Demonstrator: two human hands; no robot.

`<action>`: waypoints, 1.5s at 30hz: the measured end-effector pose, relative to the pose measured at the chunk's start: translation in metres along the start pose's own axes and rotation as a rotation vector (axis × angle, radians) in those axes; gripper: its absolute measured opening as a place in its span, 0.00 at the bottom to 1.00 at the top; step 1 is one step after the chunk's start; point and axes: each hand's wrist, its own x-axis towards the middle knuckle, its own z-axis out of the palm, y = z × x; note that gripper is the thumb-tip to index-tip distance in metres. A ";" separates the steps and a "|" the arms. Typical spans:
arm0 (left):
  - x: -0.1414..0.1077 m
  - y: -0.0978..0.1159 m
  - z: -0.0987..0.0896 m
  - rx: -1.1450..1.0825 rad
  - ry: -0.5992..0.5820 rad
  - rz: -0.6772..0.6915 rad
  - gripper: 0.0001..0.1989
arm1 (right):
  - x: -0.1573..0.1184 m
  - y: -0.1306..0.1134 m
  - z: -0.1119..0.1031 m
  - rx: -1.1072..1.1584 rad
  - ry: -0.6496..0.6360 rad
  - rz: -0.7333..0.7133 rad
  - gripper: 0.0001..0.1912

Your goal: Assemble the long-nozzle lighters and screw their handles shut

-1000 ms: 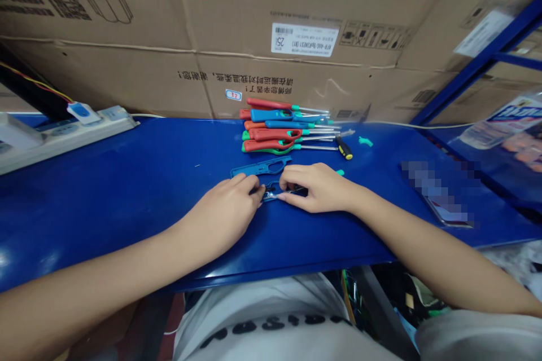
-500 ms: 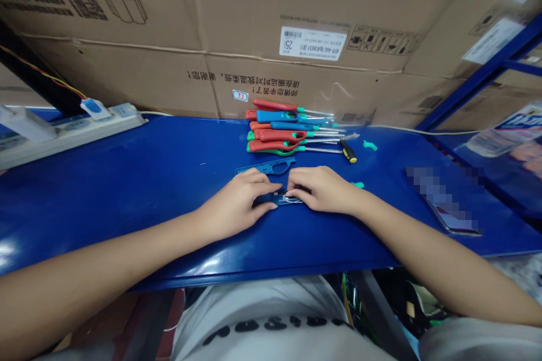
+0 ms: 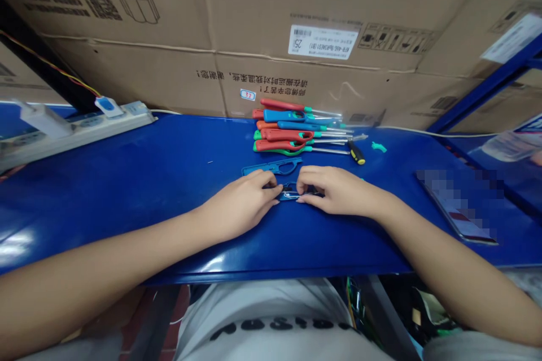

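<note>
Between my two hands lies an opened blue lighter body (image 3: 289,195), with a white wire and small dark parts showing inside it. My left hand (image 3: 249,197) is closed on its left end, thumb and fingers pressed at the casing. My right hand (image 3: 328,189) pinches at its right end, and the fingers hide most of that side. Just beyond my hands rests a separate blue casing half (image 3: 273,167) with a trigger loop. Behind it is a pile of long-necked lighters (image 3: 288,135) in red, blue, orange and green.
A yellow-and-black screwdriver (image 3: 356,153) and a green trigger piece (image 3: 378,147) lie right of the pile. A phone (image 3: 455,208) is at the right. A power strip (image 3: 84,130) stands at the left, and a large cardboard box (image 3: 245,11) backs the blue table (image 3: 139,180).
The view has shifted slightly, so things sit a little further right. My left fingers have curled in closer on the lighter body, and my right hand has moved slightly along it.
</note>
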 end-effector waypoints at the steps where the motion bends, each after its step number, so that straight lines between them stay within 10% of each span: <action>1: -0.001 -0.001 0.001 -0.034 0.006 -0.002 0.14 | 0.000 0.001 0.001 0.012 0.008 0.010 0.04; 45: -0.001 0.001 -0.003 -0.052 -0.034 0.015 0.19 | 0.001 0.016 -0.006 0.267 0.005 -0.117 0.10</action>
